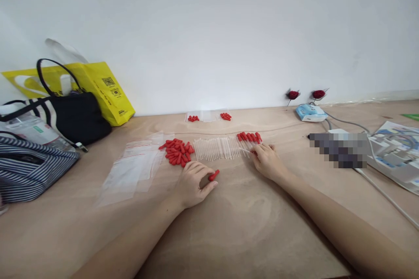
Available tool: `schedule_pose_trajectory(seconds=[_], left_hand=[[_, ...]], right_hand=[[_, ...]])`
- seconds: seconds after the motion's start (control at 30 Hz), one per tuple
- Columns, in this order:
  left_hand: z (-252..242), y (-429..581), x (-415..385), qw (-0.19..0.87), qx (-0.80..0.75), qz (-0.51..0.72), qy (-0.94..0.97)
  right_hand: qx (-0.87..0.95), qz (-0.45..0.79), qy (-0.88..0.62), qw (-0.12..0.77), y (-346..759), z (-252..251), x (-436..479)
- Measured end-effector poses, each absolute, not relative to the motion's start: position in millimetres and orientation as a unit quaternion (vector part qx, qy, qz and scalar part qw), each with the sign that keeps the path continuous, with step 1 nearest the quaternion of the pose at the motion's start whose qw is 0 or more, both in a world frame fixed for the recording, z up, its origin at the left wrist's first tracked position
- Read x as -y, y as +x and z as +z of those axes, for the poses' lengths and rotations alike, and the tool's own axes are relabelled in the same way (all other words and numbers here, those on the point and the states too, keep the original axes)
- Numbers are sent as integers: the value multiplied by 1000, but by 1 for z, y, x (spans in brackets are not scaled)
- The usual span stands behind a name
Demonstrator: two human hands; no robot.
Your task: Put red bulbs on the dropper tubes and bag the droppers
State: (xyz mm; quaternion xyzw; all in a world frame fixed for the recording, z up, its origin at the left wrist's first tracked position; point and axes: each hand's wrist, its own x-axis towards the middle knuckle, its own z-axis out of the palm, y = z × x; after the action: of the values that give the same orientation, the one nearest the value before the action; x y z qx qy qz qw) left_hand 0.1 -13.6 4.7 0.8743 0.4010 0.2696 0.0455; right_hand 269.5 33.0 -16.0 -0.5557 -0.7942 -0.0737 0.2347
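My left hand point(195, 184) is curled, with a red rubber bulb point(214, 175) between its thumb and index fingertip. A heap of similar red bulbs point(177, 151) lies just beyond that hand. My right hand point(266, 160) pinches the end of a thin clear tube point(245, 150), which points left. In front of me a row of thin clear tubes point(216, 148) lies side by side. At the row's right end, several tubes carry red bulbs on their far ends point(249, 137), close to my right fingertips.
Clear zip bags point(131, 163) lie left of the heap. Small bags with red bulbs point(225, 116) rest near the wall. Left stand a striped bag point(36, 165), a black bag point(78, 115) and a yellow bag point(114, 96). A blue-white pack point(310, 113) and cables point(386, 192) are right.
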Motion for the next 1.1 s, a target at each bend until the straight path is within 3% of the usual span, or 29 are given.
schedule_pose_trajectory(seconds=[0.33, 1.1], left_hand=[[-6, 6, 5, 25, -434, 262, 862], [-9, 9, 5, 95, -442, 329, 829]], right_hand=[[875, 1, -403, 268, 235, -16, -4], [878, 41, -356, 318, 211, -17, 14]])
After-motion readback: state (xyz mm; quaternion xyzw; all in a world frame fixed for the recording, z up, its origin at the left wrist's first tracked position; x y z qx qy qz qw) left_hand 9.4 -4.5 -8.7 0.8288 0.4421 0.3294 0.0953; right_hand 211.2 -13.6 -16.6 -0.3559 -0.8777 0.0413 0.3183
